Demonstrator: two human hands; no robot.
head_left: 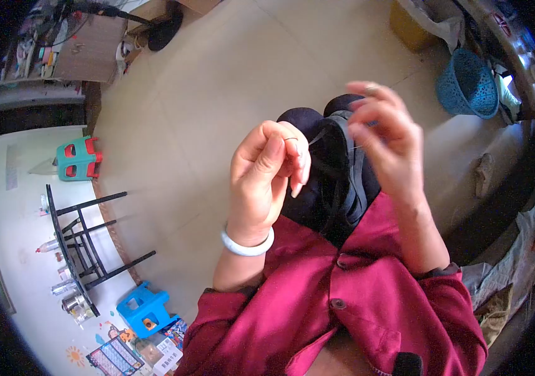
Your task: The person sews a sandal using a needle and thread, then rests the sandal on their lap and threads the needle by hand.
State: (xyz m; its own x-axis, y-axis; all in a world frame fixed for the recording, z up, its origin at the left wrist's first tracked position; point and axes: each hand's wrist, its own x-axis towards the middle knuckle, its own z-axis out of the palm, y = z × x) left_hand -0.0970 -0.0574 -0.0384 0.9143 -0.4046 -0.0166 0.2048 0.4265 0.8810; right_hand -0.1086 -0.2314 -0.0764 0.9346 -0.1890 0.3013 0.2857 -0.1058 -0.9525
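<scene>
My left hand [266, 172], with a pale bangle [249, 243] at its wrist, is raised over my lap with thumb and index finger pinched together. A thin curved line shows at the fingertips; what it is I cannot make out. To its right my right hand [388, 141] is held up with fingers bent, smeared by motion. A fine pale line, like thread, shows near its thumb. Below and between the hands lies a black cloth item with grey straps [354, 166] on my dark-clothed legs.
A blue woven basket [465, 84] stands at the right, near a yellow bin [410, 28]. On the left are a green-and-red stool [78, 158], a black-legged table [86, 244] with bottles and a blue stool [145, 310]. A fan base [166, 28] stands at upper left.
</scene>
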